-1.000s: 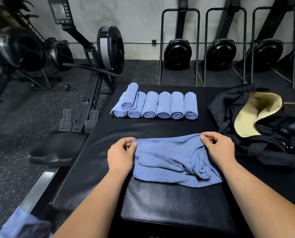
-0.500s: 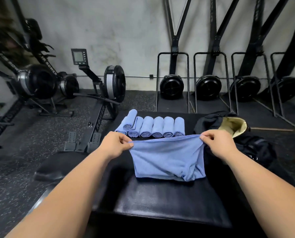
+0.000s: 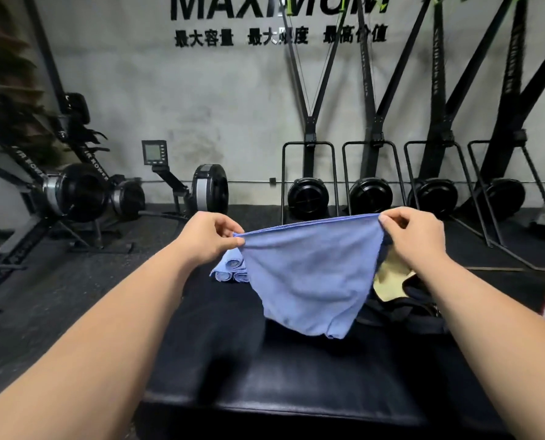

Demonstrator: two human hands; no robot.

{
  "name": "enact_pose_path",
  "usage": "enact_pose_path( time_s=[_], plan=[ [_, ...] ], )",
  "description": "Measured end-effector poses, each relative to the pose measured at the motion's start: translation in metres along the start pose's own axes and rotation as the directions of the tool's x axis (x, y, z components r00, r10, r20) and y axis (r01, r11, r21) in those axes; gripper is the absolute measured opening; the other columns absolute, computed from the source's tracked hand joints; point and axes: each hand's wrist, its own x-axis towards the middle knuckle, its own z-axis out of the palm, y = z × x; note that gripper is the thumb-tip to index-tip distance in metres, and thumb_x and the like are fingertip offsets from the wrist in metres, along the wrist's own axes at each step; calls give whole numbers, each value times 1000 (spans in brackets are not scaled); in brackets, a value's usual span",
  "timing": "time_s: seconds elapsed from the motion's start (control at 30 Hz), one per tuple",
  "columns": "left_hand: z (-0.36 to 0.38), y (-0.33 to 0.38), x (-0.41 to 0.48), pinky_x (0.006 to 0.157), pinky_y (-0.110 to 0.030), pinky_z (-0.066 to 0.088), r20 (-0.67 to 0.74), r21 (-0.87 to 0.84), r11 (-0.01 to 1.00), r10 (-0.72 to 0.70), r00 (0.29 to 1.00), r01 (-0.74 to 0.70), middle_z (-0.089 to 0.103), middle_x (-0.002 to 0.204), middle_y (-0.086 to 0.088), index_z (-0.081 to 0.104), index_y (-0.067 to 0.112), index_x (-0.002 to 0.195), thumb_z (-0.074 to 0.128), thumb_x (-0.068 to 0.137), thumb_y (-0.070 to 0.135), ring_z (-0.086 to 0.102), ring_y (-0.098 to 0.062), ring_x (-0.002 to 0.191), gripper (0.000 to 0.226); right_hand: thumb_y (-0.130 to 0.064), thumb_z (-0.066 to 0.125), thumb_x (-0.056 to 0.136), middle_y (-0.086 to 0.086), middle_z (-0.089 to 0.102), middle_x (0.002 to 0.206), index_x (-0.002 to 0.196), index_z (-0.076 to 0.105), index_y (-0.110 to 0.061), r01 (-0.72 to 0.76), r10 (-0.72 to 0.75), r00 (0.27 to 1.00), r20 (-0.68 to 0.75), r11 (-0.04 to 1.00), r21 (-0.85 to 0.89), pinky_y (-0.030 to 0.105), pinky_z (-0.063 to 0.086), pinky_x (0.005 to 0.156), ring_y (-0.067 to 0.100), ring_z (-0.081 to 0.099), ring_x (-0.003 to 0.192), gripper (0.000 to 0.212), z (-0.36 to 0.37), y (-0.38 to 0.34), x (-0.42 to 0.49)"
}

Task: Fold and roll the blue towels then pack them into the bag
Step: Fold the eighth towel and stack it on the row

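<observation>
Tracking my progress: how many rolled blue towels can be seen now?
3 rolled towels, beside the left hand: one lying on top, two roll ends beneath it. The held towel may hide more.

You've got one spread towel, three rolled towels showing centre-left — one bag and four upright machines, upper right.

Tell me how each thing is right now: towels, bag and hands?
blue towel, unfolded, held up, hanging loose.
left hand, pinches the towel's top left corner.
right hand, pinches its top right corner.
rolled towels, rolled, lying on the bench, partly hidden.
bag, open, pale lining showing.
</observation>
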Motion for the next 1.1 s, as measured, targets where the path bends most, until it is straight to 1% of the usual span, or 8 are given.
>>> enact_pose_path(
  time_s=[0.2,0.33,0.47,0.6,0.77,0.83,0.93,1.1],
  plan=[
    [-10,17,-6,66,-20,49,-10,233,971,53,999,-50,75,76,8,79,27,81,88,83,26,67,-6,71,9,-36,69,94,-4,77,96,85,74,-36,-39,39,999,6,997,-72,37,54,82,28,69,99,10,-7,-14,-3],
    [-11,21,-9,54,-8,40,-134,137,990,36,990,-17,73,68,8,76,22,82,83,86,21,61,7,56,9,-35,69,95,-3,78,98,90,77,-33,-41,39,999,-26,997,-59,35,50,78,30,69,99,10,-7,-22,-6],
    [-12,17,-6,64,-20,46,-175,18,999,34,984,-32,72,67,12,79,26,83,84,89,24,59,6,57,8,-34,69,95,-3,78,96,86,75,-33,-51,50,998,-31,998,-28,35,52,81,28,69,98,11,-7,-23,-7],
    [-13,17,-7,61,-12,45,-180,-32,997,63,982,-70,75,75,7,80,23,90,80,94,23,59,5,60,4,-33,68,95,-6,74,89,84,72,-35,-87,87,996,-21,996,4,33,46,78,26,68,96,12,-10,-23,-7],
    [-13,13,-7,67,-24,48,-168,-15,999,29,985,-31,77,83,-2,80,28,87,82,92,24,59,-7,67,6,-37,67,95,-12,71,86,89,74,-34,-134,136,990,-47,990,50,36,51,82,22,67,94,10,-14,-28,-12],
    [-11,16,-10,63,-20,46,-179,-80,997,-3,984,-12,76,82,-5,80,25,89,82,91,23,57,-5,63,4,-37,67,95,-13,73,86,90,75,-33,-119,122,992,-39,989,86,36,50,83,20,67,93,10,-17,-31,-14],
    [-16,24,-15,60,-17,46,-157,-349,937,-82,984,23,75,81,-7,81,15,93,82,91,18,61,-5,63,3,-33,69,94,-14,73,84,90,77,-32,-85,91,995,-25,979,187,30,47,79,11,66,85,9,-27,-35,-17],
    [-38,30,-15,63,-26,41,70,-726,675,-121,990,134,63,74,2,74,16,90,80,68,30,49,-13,64,26,-17,75,90,-8,72,73,82,80,-20,-131,97,991,89,801,584,25,46,67,4,56,60,10,-44,-45,-13]
  ],
)
